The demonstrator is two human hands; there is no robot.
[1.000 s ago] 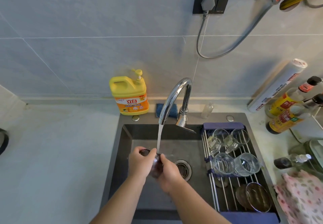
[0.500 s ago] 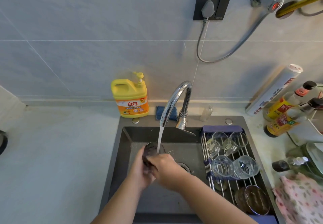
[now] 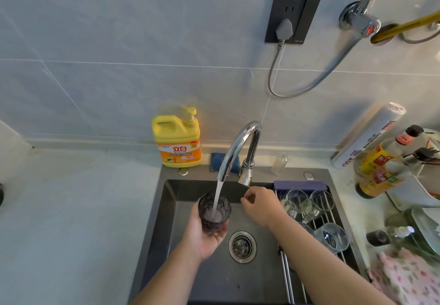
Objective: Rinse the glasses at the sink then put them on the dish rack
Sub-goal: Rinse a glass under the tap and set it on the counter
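one glass (image 3: 214, 211) gripped upright in left hand (image 3: 202, 238) under faucet stream (image 3: 219, 189), right hand (image 3: 260, 205) loosely curled, holding nothing

- You have a yellow detergent bottle (image 3: 177, 141) upright against the wall tiles, with a blue sponge (image 3: 217, 161) just to its right.
- Above you, a grey plug (image 3: 283, 28) sits in a dark socket (image 3: 307, 16).
- At your far right are a leaning white roll (image 3: 371, 135), two sauce bottles (image 3: 381, 159) and a floral cloth (image 3: 404, 278).

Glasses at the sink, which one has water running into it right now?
The dark-looking glass held upright in the left hand, directly under the faucet stream. The clear glasses sit on the dish rack, away from the water.
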